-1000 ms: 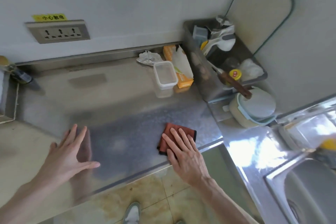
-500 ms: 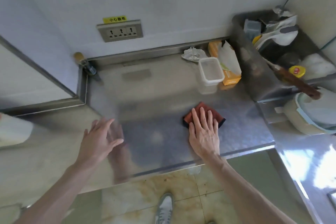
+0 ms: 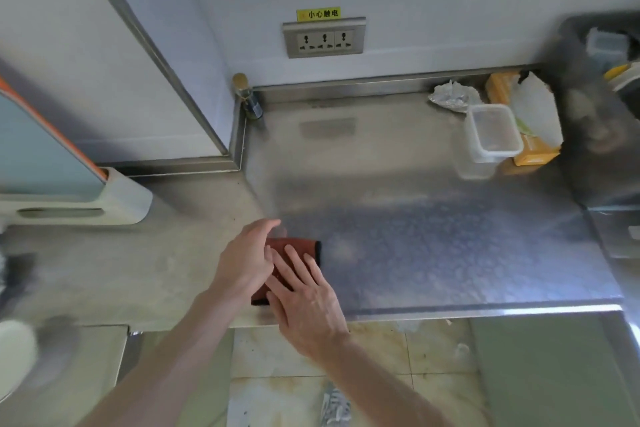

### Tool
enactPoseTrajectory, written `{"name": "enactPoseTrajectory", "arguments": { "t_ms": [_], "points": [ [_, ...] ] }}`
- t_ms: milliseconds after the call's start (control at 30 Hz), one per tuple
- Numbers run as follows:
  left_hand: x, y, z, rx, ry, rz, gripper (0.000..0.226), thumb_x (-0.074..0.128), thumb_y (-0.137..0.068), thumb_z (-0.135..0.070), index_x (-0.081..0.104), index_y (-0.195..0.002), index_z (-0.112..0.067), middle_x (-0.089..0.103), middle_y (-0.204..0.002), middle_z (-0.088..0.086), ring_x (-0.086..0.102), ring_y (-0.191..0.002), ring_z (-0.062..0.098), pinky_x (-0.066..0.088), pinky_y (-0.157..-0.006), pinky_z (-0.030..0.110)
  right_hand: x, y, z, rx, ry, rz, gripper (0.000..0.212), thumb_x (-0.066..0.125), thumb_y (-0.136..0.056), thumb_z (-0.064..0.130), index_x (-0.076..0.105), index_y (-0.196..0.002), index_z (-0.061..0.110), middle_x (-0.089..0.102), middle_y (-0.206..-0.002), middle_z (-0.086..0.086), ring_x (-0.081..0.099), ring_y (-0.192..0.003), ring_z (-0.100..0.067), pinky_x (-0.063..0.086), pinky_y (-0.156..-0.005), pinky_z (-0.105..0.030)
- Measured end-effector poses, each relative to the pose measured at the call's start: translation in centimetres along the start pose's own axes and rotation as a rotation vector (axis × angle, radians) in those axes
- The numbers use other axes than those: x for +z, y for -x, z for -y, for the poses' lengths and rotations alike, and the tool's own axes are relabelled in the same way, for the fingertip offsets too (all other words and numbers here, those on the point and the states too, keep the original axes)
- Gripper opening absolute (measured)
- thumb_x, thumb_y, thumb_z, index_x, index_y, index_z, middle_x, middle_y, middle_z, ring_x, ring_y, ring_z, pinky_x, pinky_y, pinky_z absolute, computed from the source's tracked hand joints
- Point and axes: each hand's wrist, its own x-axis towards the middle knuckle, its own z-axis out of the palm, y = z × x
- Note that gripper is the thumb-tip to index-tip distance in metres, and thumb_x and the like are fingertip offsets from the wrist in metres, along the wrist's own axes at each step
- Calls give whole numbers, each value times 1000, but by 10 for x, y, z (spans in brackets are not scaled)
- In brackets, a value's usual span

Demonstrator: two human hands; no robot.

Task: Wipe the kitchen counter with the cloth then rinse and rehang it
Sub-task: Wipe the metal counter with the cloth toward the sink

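Observation:
A dark red cloth lies flat on the stainless steel counter, close to its front edge. My right hand presses on it with the palm down and the fingers spread over its top. My left hand stands on its edge against the cloth's left side, fingers straight and holding nothing; it hides part of the cloth. The counter to the right of the cloth shows a mottled wet sheen.
At the back right stand a clear plastic container, an orange packet and crumpled foil, beside a blurred dish rack. A small bottle stands in the back corner under a wall socket. A pale appliance sits at left.
My right hand has slid the cloth leftward along the counter's front. My left hand has come in against the cloth's left side. The view has swung left.

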Motion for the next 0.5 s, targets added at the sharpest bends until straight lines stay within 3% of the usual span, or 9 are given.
{"name": "enactPoseTrajectory", "arguments": {
  "t_ms": [67, 233, 333, 500],
  "points": [
    [8, -1, -5, 79, 15, 38, 53, 55, -95, -12, 50, -144, -32, 48, -152, -8, 57, -129, 17, 44, -106, 31, -6, 14, -18, 12, 5, -30, 49, 28, -112, 40, 36, -160, 34, 30, -171, 5, 18, -161, -21, 13, -131, -45],
    [29, -6, -33, 242, -20, 119, 55, 58, -94, -13, 51, -146, -29, 41, -159, -5, 44, -143, 18, 39, -115, 34, -31, 41, -92, 269, -7, -138, 50, 38, -109, 40, 36, -159, 41, 32, -169, 8, 22, -159, -19, 19, -131, -43],
    [41, -9, -62, 362, -147, 219, 65, 64, -94, -34, 37, -153, -35, 25, -167, -6, 26, -153, 22, 32, -120, 40, -49, 65, -136, 367, 18, -155, 52, 37, -109, 41, 33, -160, 42, 30, -170, 9, 22, -160, -19, 19, -130, -43],
    [61, -8, -132, 456, -207, 238, 75, 73, -84, -51, 40, -151, -41, 20, -168, -6, 16, -155, 26, 23, -120, 56, -66, 109, -188, 507, 34, -163, 53, 32, -108, 43, 28, -161, 44, 23, -172, 9, 14, -161, -20, 8, -131, -41]
  ]
}}
